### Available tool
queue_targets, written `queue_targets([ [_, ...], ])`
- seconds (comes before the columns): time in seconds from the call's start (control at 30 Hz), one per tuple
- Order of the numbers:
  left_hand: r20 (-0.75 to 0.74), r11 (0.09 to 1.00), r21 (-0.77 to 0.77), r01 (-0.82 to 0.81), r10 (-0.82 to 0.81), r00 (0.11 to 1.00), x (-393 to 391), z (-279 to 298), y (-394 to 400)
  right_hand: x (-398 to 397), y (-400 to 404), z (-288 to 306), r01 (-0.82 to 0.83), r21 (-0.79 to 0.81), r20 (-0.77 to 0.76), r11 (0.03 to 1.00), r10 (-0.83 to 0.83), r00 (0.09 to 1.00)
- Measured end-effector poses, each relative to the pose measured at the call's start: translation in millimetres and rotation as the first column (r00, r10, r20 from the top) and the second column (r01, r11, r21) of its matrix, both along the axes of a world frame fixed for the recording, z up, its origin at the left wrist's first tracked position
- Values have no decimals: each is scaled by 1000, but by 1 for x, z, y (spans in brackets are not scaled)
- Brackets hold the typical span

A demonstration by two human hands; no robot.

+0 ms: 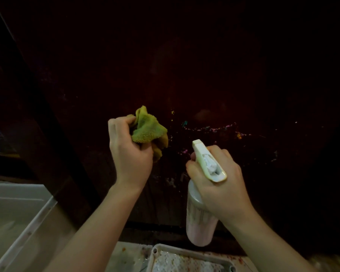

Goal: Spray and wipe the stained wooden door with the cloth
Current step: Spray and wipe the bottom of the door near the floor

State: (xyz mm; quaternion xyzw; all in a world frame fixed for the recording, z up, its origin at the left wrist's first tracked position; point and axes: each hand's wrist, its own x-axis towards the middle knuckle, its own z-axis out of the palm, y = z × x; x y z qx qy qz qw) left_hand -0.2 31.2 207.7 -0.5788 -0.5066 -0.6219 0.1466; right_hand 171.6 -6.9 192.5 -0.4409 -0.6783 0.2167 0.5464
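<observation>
Head view: the dark wooden door [204, 65] fills most of the frame, dim and close in front of the person. Across its lower middle runs a scatter of stains [210, 128], small coloured flecks in pink, yellow and teal, with paler smears lower down between the two hands.

The left hand [130, 150] grasps a bunched yellow-green cloth [148, 130], fingers curled round the wad. The cloth sits just left of the stains; whether it touches the door cannot be told.

The right hand [218, 177] grips a spray bottle [200, 222] at the neck, fingers wrapped under the white trigger head [206, 160]. The nozzle points up and forward at the flecked patch. No mist shows, so whether the trigger is squeezed cannot be told.

At the bottom edge lies a pale tray [188, 252] with a textured white inside, on a speckled floor [130, 258]. At lower left is a white panel [18, 209] with a metal rim.

This looks like the spraying step: bottle aimed, cloth waiting. The stains are plainly still there, so the job seems early. Next, the trigger needs a squeeze or two over the flecks, then the cloth should press flat on the wet patch and rub along the line of marks, working rightward.
</observation>
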Motion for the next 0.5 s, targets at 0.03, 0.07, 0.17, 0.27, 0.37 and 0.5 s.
queue_targets([
  [0.03,7,1000,-1,-2,2,1000,0,1,1,1,1,-1,23,22,6,1000,-23,1000],
  [0.07,8,1000,-1,0,0,1000,1,1,1,2,2,-2,44,37,15,998,-45,999],
  [0.17,10,1000,4,10,-10,1000,2,0,2,4,4,-4,66,44,0,997,-66,998],
  [0.27,23,1000,4,24,-24,999,2,0,3,5,4,-3,23,7,-28,1000,-23,999],
  [0.37,38,1000,22,14,-15,999,5,0,5,6,2,-3,-9,-56,-22,998,8,1000],
  [0.5,21,995,93,-24,22,1000,14,8,9,10,3,-7,55,-23,-6,998,-55,998],
])
